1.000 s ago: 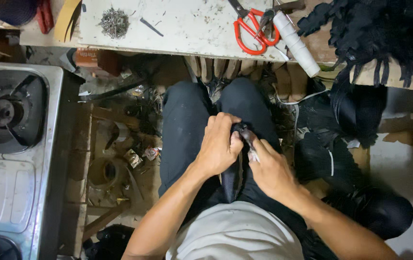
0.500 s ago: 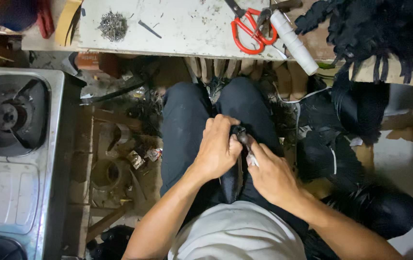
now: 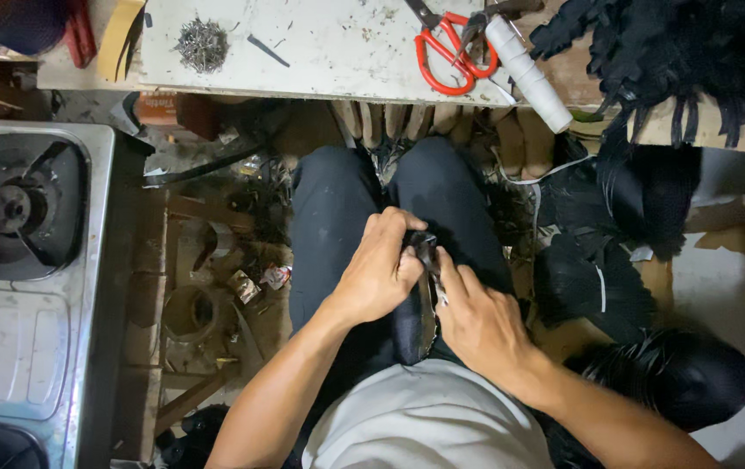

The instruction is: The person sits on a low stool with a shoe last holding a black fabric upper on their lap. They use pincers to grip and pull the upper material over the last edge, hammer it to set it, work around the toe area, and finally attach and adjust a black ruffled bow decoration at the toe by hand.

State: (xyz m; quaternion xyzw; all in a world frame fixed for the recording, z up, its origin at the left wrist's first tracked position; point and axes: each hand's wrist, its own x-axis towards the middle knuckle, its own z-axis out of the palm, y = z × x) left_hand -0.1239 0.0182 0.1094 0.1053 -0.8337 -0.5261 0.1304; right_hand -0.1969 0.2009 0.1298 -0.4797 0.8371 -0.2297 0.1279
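I sit with my legs in dark trousers under a white worktable (image 3: 337,52). On my lap stands a black shoe piece (image 3: 417,317), dark and shiny, pointing away from me. My left hand (image 3: 378,271) curls over its upper end and grips it. My right hand (image 3: 479,319) holds the same piece from the right side, with the fingers pinching its edge near the top. Both hands touch each other at the fingertips.
On the worktable lie red-handled scissors (image 3: 447,48), a white spool of thread (image 3: 529,72) and a heap of small nails (image 3: 202,42). A steel gas stove (image 3: 20,260) stands at my left. Black material (image 3: 676,52) hangs at the right, and scraps litter the floor (image 3: 216,287).
My hands have stayed on the black piece; the fingers shifted slightly at its top end. The view drifted a little.
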